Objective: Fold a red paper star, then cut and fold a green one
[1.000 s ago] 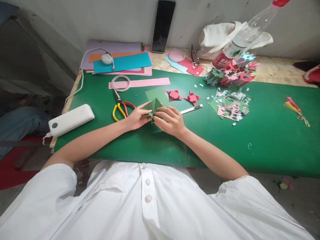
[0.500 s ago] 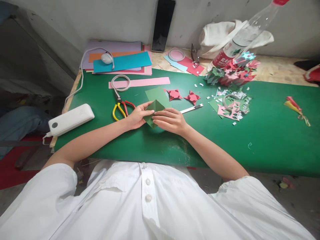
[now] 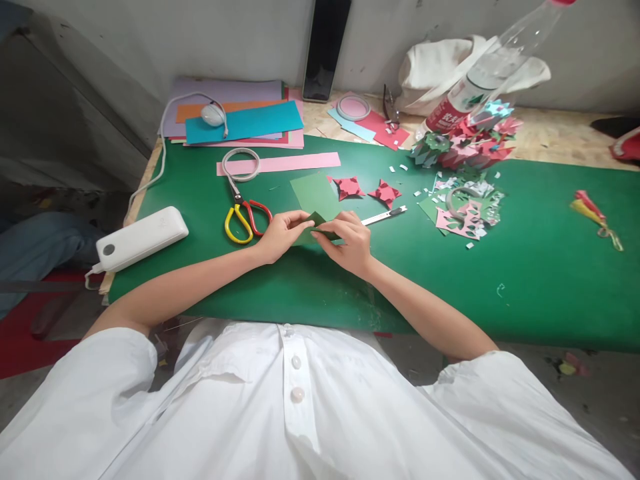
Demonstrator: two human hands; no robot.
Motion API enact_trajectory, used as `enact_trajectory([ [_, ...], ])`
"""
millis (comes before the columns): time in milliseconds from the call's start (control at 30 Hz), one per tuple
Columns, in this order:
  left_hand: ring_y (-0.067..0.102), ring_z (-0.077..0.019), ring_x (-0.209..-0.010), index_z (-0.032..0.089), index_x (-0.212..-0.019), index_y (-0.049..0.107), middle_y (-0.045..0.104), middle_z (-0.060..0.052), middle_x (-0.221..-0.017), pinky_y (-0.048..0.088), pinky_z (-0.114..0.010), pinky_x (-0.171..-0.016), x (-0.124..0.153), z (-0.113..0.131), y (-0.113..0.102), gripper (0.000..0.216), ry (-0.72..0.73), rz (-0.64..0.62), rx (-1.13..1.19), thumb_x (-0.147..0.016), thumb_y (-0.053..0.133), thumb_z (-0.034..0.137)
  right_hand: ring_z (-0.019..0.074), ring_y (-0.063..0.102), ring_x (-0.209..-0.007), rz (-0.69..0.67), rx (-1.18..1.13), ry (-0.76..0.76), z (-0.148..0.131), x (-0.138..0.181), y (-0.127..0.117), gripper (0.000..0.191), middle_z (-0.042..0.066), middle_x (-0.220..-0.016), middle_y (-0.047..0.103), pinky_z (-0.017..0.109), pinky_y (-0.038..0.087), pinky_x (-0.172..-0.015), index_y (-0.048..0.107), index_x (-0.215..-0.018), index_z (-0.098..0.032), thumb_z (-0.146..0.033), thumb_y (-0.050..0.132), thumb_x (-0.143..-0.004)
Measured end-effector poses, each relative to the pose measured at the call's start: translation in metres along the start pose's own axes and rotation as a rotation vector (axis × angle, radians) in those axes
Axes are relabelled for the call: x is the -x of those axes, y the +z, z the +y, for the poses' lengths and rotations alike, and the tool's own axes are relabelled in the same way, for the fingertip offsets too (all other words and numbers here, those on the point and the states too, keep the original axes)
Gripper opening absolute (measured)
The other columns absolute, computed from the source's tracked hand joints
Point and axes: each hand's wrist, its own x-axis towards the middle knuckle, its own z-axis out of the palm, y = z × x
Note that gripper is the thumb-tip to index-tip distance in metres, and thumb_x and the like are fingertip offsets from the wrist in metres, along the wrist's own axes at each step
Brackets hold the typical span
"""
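Head view. Left hand [image 3: 280, 235]: thumb and fingers pinching green paper [image 3: 317, 217], a dark folded part standing up at the tips. Right hand [image 3: 353, 247]: fingers curled, thumb pinching the same paper from the other side. Paper sits between the 2 hands, over the green mat [image 3: 225, 293], near its front edge; fingers hide much of it, fold shape unclear.

Flat green sheet [image 3: 311, 192] just beyond the hands. 2 red stars [image 3: 349, 188] at its right, side by side. Cutter [image 3: 385, 216] on the mat, 1 end running behind the right hand. Scissors [image 3: 239, 199], handles apart, just beside the left hand; contact cannot be told. Tape roll [image 3: 259, 165] at the blade end, over a pink strip [image 3: 300, 162]. Scraps [image 3: 457, 223] well to the right. Power bank [image 3: 143, 239] at the mat's left edge.
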Motion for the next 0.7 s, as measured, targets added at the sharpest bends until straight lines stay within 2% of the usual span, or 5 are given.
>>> enact_trajectory([
  [167, 0.057, -0.0110, -0.077, 0.016, -0.079, 0.067, 0.065, 0.002, -0.077, 0.046, -0.023, -0.077, -0.0002, -0.0022, -0.0025, 0.033, 0.017, -0.032, -0.036, -0.072, 0.077, 0.047, 0.0146, 0.051, -0.061, -0.018, -0.008, 0.165, 0.0005, 0.0006, 0.0015, 0.015, -0.002, -0.062, 0.059, 0.033, 0.040, -0.061, 0.057, -0.080, -0.023, -0.029, 0.062, -0.093],
  [333, 0.054, -0.0092, -0.068, 0.016, -0.081, 0.067, 0.063, 0.002, -0.073, 0.045, -0.022, -0.068, 0.0017, -0.0002, -0.0039, 0.039, 0.000, -0.090, -0.036, -0.077, 0.072, 0.054, 0.0144, 0.046, -0.060, -0.049, -0.028, 0.265, 0.0007, 0.0009, 0.0025, 0.017, -0.003, -0.060, 0.054, 0.032, 0.039, -0.062, 0.055, -0.077, -0.023, -0.030, 0.065, -0.090],
  [533, 0.063, -0.0132, -0.084, 0.015, -0.089, 0.067, 0.069, -0.001, -0.088, 0.053, -0.026, -0.083, 0.0026, -0.0009, -0.0027, 0.047, 0.009, -0.125, -0.069, -0.062, 0.086, 0.048, 0.0144, 0.045, -0.061, -0.076, -0.059, 0.347, -0.0003, 0.0006, 0.0021, 0.019, -0.003, -0.062, 0.052, 0.032, 0.038, -0.064, 0.052, -0.076, -0.023, -0.030, 0.062, -0.090],
  [700, 0.063, -0.0132, -0.081, 0.014, -0.090, 0.066, 0.068, -0.002, -0.086, 0.055, -0.028, -0.080, 0.0041, -0.0027, -0.0022, 0.049, 0.016, -0.126, -0.121, -0.066, 0.083, 0.054, 0.0149, 0.044, -0.062, -0.081, -0.087, 0.386, -0.0008, -0.0002, 0.0024, 0.022, -0.003, -0.062, 0.050, 0.032, 0.038, -0.066, 0.049, -0.073, -0.023, -0.031, 0.062, -0.089],
])
